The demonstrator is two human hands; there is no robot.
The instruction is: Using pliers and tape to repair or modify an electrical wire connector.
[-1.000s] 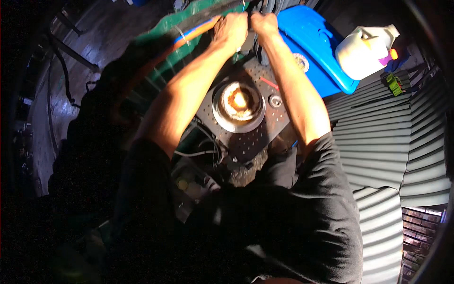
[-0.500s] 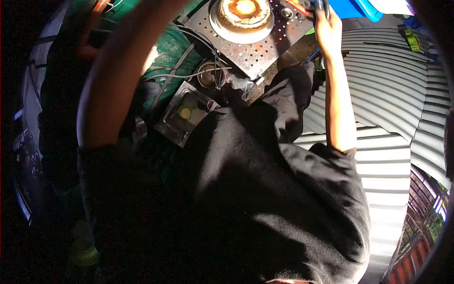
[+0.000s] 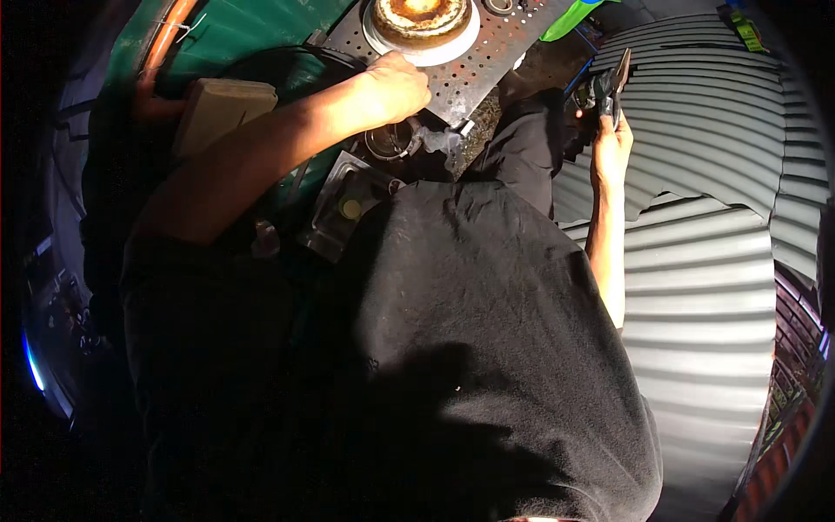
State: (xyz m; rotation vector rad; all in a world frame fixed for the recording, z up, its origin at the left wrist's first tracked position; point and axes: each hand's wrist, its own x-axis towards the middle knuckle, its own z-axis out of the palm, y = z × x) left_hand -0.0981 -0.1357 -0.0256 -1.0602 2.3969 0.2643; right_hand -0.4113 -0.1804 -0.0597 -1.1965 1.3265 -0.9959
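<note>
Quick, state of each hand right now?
Left hand: curled closed; whether it holds anything cannot be told.
Right hand: closed, holding pliers.

A head-worn fisheye looks steeply down past the near black shirt (image 3: 487,270) to the perforated plate (image 3: 474,80).

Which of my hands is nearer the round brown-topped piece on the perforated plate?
Left. Your left hand is by the near edge of the round piece; your right hand is well off to the right, holding pliers.

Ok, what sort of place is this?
Probably a makeshift workshop: there's a perforated metal plate, corrugated sheets to the right, and what look like pliers in the right hand.
</note>
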